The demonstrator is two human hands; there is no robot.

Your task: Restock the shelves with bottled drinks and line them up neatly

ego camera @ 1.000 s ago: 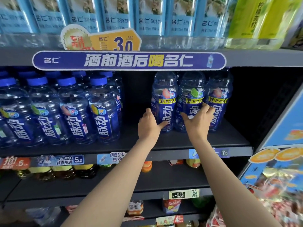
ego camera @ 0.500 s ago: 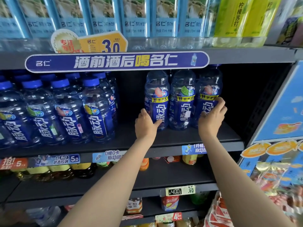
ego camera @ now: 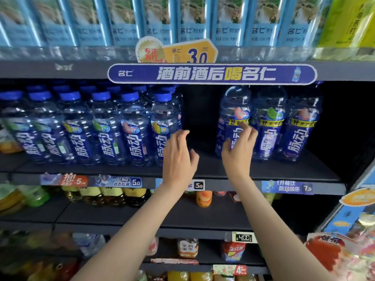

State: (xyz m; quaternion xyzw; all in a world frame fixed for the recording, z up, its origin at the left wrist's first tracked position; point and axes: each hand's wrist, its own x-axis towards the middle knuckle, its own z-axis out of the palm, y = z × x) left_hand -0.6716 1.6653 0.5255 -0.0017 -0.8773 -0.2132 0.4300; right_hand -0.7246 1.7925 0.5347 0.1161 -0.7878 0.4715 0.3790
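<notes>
Three large blue-labelled drink bottles stand side by side on the dark middle shelf [ego camera: 263, 171]: a left one [ego camera: 233, 110], a middle one [ego camera: 269, 122] and a right one [ego camera: 302, 128]. My right hand [ego camera: 238, 151] is raised in front of the left large bottle, fingers spread, holding nothing. My left hand [ego camera: 179, 157] hovers open over the gap between the large bottles and a row of several smaller blue-capped bottles [ego camera: 132, 128] on the left.
A purple banner [ego camera: 211, 74] hangs on the shelf edge above, hiding the large bottles' caps. Light blue bottles [ego camera: 182, 21] fill the top shelf. Price tags [ego camera: 288, 187] line the shelf front. Yellow and orange drinks [ego camera: 105, 195] stand below. A display stand [ego camera: 355, 220] is at right.
The view has swung right and closer. My right hand moved from the right large bottle to the left one. My left hand let go of the left large bottle and shifted left.
</notes>
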